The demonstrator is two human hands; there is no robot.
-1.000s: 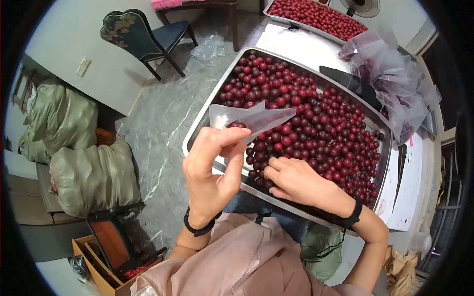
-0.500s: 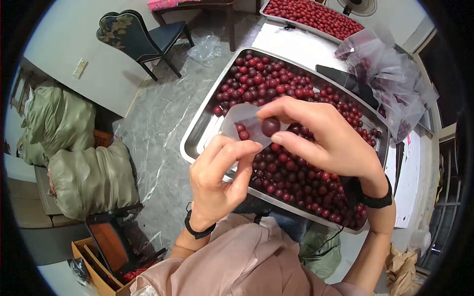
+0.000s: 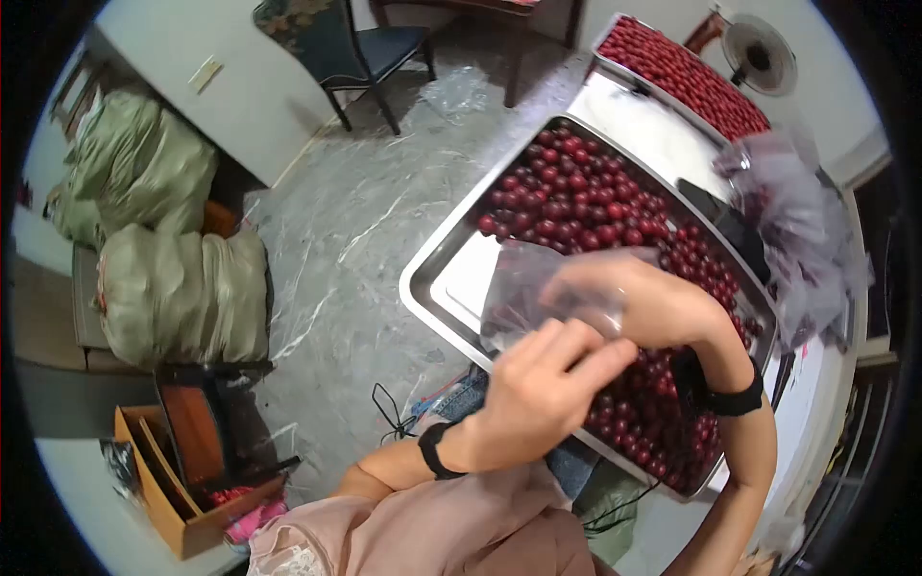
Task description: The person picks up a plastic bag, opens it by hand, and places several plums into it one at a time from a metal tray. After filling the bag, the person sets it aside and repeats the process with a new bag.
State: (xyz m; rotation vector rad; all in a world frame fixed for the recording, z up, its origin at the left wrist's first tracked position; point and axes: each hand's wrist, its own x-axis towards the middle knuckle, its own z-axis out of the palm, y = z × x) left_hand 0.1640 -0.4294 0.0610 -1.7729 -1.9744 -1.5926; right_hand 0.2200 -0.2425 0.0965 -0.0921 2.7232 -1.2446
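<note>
The right hand (image 3: 663,307) is smeared by motion, and its fingertips sit behind the cloudy film of the plastic bag (image 3: 533,288), so I cannot tell whether they are pinched on anything or spread. The back of the left hand (image 3: 533,403) faces the camera and hides its palm and thumb. Its fingers (image 3: 595,350) reach up and to the right and close on the bag's lower edge, gripping the plastic. What lies inside the bag is too blurred to make out.

The bag hangs over the near left corner of the metal tray (image 3: 432,288), above a bare patch of the tray floor. Its long axis runs roughly across the view, rising slightly toward the right. The left end is loose and rounded. The right end meets the right hand, though which end is the mouth is not clear. The left fingers lie under and in front of the bag, and the right hand presses against its upper right part.

Dark red fruits (image 3: 576,202) fill the rest of the tray, and the forearms cover many of them. A heap of clear bags (image 3: 797,221) lies at the far right.
</note>
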